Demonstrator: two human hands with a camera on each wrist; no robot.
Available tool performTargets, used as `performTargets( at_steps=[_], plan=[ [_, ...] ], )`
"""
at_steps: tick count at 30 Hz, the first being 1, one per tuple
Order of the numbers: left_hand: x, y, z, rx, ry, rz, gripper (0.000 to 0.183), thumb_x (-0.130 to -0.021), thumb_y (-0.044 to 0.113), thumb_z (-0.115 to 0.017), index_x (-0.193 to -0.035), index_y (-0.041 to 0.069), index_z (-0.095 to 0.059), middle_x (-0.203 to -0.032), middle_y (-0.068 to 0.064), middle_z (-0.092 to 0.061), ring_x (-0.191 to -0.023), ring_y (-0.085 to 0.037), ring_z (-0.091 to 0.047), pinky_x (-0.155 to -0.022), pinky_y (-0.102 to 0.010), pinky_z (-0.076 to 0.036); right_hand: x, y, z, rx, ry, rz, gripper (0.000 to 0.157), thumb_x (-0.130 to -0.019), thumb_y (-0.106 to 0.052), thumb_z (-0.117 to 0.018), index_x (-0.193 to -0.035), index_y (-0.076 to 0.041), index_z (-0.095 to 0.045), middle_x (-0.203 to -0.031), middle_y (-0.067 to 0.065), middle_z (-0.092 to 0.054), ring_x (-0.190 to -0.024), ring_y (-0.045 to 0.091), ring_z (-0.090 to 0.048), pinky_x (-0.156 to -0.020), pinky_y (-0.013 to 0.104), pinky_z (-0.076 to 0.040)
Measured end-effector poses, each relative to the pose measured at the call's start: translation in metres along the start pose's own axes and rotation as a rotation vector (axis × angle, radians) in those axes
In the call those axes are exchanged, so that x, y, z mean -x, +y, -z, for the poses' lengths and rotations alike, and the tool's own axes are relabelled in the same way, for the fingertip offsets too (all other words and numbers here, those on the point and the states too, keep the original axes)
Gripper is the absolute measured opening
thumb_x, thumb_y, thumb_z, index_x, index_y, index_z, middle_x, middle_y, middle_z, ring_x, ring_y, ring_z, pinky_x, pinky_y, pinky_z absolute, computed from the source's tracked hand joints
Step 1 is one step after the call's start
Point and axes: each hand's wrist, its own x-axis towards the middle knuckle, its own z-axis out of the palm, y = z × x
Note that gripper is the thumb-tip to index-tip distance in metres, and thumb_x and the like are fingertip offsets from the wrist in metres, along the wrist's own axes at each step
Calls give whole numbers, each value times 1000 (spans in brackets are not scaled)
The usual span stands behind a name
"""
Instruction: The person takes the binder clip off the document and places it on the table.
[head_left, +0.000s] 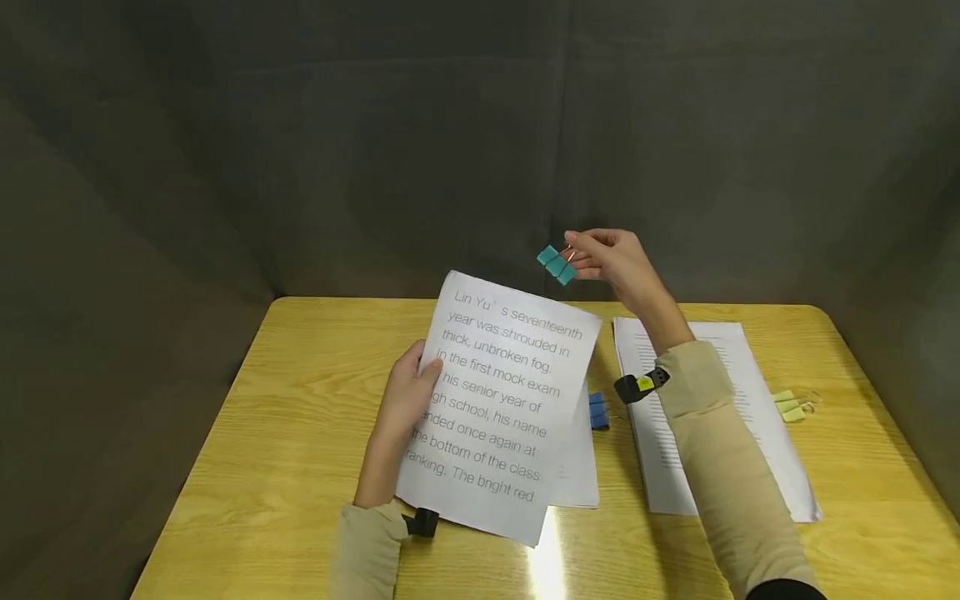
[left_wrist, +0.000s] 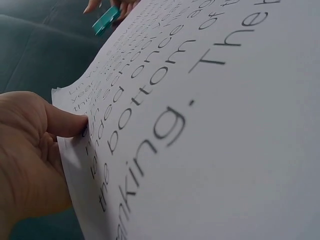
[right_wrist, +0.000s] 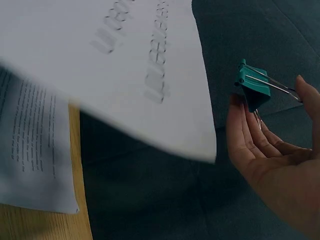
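Note:
My left hand (head_left: 408, 392) grips the left edge of a stack of printed paper (head_left: 498, 400), its thumb on the front and the fingers hidden behind. The stack is tilted up off the table, large print facing me. Beyond its upper right corner, my right hand (head_left: 615, 262) holds a teal binder clip (head_left: 557, 264) by its wire handles. In the right wrist view the clip (right_wrist: 254, 85) hangs between thumb and fingertips, apart from the paper (right_wrist: 165, 115). The left wrist view shows the thumb (left_wrist: 70, 122) pressing the sheets near their edge.
Another stack of small-print paper (head_left: 712, 417) lies on the wooden table (head_left: 285, 433) under my right forearm. A blue binder clip (head_left: 598, 411) sits left of it, a yellow binder clip (head_left: 790, 406) right of it. More white paper (head_left: 581, 467) shows beneath the raised stack. A dark curtain (head_left: 420, 150) hangs behind.

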Motion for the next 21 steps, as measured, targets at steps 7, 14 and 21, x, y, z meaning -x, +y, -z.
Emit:
performTargets(
  at_steps=[7,14,21],
  plan=[
    [-2,0,48,-44,76,25,33,-110,19,-46,-139,9,-57,-100,-14,-62,-84,-27,-60,-74,-39,-51,2,9,-12,99,-69,-44,56,-100,-31,-68,-132,13,-56,-100,5,-68,-82,12,-65,-79,22,-57],
    [0,-2,89,-112,132,31,38,-111,18,-43,-145,4,-51,-113,-18,-61,-93,-27,-60,-80,-37,-49,2,20,-31,129,-129,-89,50,-100,-31,-69,-130,8,-58,-111,14,-67,-87,16,-67,-84,28,-58],
    [-1,-2,115,-154,165,32,40,-111,17,-42,-146,-1,-49,-120,-21,-60,-96,-27,-59,-83,-35,-48,3,29,-49,79,-214,-113,51,-99,-20,-70,-135,12,-54,-118,15,-64,-87,15,-71,-85,30,-59]
  ],
)
